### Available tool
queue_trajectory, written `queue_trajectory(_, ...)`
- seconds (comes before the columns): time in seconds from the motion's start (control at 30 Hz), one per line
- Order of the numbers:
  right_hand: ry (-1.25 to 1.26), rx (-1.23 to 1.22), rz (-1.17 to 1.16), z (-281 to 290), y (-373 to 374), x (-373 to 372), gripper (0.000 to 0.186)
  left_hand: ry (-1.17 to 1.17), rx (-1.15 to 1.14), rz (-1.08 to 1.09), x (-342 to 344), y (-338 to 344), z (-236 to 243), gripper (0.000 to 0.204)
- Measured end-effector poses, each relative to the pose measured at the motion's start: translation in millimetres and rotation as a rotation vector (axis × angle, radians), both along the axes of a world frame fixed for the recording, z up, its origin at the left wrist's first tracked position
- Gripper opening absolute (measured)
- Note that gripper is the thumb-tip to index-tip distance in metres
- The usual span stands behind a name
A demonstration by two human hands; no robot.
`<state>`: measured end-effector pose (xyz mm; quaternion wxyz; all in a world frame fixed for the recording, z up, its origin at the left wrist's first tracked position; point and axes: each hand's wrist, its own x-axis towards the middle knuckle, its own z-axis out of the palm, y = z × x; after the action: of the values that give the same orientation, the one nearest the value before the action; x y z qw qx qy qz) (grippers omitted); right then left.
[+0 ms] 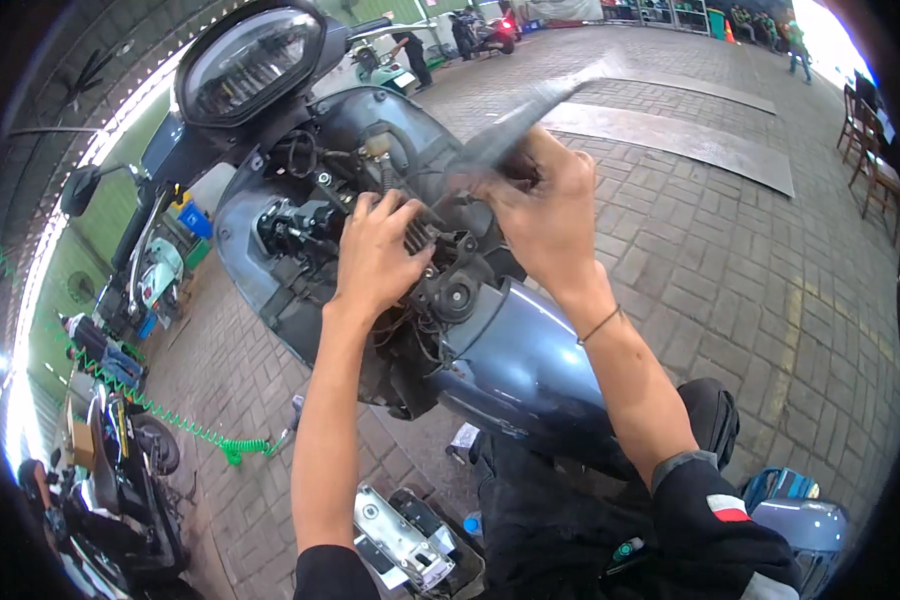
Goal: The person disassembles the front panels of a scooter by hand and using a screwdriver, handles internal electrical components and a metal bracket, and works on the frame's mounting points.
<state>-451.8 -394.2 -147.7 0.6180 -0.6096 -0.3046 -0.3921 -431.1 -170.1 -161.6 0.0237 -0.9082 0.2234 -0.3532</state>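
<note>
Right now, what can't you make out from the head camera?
All in the head view:
- Long, thin grey piece at the right hand: motion blur hides its exact outline.
- Right hand's grip: partly hidden by the hand itself.
- Exact contact under the left hand: its fingers cover part of the dark mechanism.
- Glossy blue-grey rounded shell, lower right: far end lost at the fisheye rim.
- Distant seated people: too small.
</note>
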Motion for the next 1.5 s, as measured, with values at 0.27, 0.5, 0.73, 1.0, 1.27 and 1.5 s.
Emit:
queue_trajectory(0.27,-0.126,-0.05,0.172,-23,-3,37,0.026,0.007,0.009,0.042,8,-17,1,0.043)
queue_trajectory(0.5,-0.112,0.112,0.078,-5,-7,14,0.016,0.081,-0.021,0.104,2,-22,3,0.047)
queue_trajectory(0.73,-0.238,-0.048,0.074,-11,-8,28,0.014,0.148,0.151,0.177,8,-33,24,0.047)
queue_trajectory(1.0,-0.045,0.155,-0.027,-21,9,25,0.041,0.103,0.157,0.127,22,-28,16,0.047)
queue_trajectory(1.27,-0.028,0.094,-0.077,-7,2,4,0.094,0.211,0.167,0.213,18,-21,22,0.047)
queue_trajectory(1.5,0.007,0.034,-0.173,-2,-11,6,0.12,0.15,0.117,0.194,14,-15,18,0.044)
